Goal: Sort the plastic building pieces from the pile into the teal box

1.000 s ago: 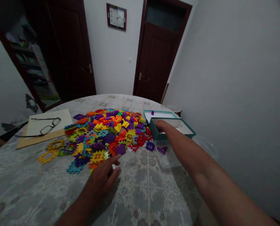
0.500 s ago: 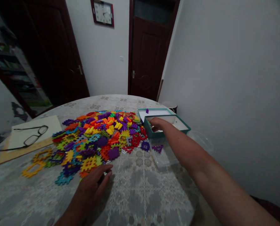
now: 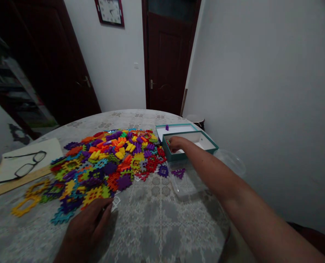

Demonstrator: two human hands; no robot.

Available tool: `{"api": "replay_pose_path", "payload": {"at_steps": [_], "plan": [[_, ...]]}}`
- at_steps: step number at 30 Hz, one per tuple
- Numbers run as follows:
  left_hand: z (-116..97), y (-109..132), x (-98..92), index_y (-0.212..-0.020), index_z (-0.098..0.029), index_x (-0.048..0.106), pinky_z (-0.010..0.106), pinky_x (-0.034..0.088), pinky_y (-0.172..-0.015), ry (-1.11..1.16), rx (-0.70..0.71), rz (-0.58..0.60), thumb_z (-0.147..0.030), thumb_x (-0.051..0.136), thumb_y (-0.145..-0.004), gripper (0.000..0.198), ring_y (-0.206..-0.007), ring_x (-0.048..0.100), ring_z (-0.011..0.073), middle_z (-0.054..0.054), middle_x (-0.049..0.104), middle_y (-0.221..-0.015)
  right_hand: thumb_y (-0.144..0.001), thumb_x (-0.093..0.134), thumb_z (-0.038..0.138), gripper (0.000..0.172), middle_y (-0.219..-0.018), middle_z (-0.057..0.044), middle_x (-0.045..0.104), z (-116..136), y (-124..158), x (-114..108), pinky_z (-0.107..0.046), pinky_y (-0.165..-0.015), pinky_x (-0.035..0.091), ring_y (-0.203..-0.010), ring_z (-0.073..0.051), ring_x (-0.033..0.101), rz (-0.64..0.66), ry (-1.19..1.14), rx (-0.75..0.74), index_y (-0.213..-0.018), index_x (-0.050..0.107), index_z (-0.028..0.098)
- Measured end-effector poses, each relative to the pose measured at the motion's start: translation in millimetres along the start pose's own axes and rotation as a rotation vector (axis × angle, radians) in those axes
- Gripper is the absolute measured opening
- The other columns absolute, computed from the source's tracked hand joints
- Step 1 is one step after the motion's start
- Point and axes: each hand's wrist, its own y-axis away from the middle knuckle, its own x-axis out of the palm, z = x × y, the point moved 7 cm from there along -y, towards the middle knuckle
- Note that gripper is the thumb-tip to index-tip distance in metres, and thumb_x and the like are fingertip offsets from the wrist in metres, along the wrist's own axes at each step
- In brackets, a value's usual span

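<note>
My right hand [image 3: 175,143] reaches down into the left end of a teal-rimmed box [image 3: 189,155] with a white inside. Its fingers are curled together low by small colourful pieces, and what they pinch is hidden. My left hand [image 3: 88,224] rests on the table at the near edge of a large heap of plastic building pieces [image 3: 110,167]. Its fingers are loosely bent, with a gap between thumb and forefinger. Just past its fingertips lies a small white piece [image 3: 116,203]. A yellow lattice piece [image 3: 92,195] sits right behind this hand.
The box lid [image 3: 175,129] lies behind the box with a purple piece [image 3: 167,127] on it. In front stands a clear plastic container [image 3: 185,188] with a purple triangle piece [image 3: 178,173]. A clear round lid [image 3: 230,161] is at right; glasses [image 3: 25,168] lie on paper at left.
The view has turned slightly right, shifting everything left. My left hand has drawn back a little leftward, uncovering the white piece. My right hand stays in the box, fingers more curled.
</note>
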Motion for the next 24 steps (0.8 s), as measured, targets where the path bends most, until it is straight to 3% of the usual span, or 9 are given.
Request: {"api": "replay_pose_path", "payload": {"at_steps": [6, 12, 24], "plan": [[-1.9, 2.1, 0.0, -0.103, -0.023, 0.077, 0.024, 0.065, -0.074, -0.051, 0.069, -0.048, -0.042, 0.057, -0.107, 0.028, -0.076, 0.08, 0.0189, 0.005, 0.083, -0.092, -0.084, 0.085, 0.018, 0.012, -0.065, -0.005, 0.072, 2.5, -9.6, 10.6, -0.032, -0.077, 0.064, -0.078, -0.025, 0.078, 0.046, 0.174, -0.062, -0.076, 0.076, 0.014], [0.5, 2.6, 4.4, -0.104, -0.022, 0.075, 0.024, 0.064, -0.073, -0.115, 0.114, -0.04, -0.037, 0.058, -0.106, 0.023, -0.076, 0.08, 0.0188, 0.005, 0.083, -0.093, -0.08, 0.09, 0.024, 0.014, -0.065, -0.007, 0.074, 2.7, -11.2, 12.7, -0.027, -0.074, 0.062, -0.074, -0.022, 0.076, 0.084, 0.255, -0.105, -0.08, 0.08, 0.013], [1.0, 4.9, 9.6, -0.103, -0.021, 0.073, 0.025, 0.06, -0.074, -0.188, 0.105, -0.019, -0.032, 0.057, -0.106, 0.02, -0.077, 0.078, 0.018, 0.004, 0.08, -0.091, -0.09, 0.081, 0.027, 0.014, -0.07, -0.008, 0.077, 7.9, -16.8, 21.1, -0.026, -0.07, 0.06, -0.071, -0.022, 0.075, 0.091, 0.455, -0.219, -0.083, 0.083, 0.015]]}}
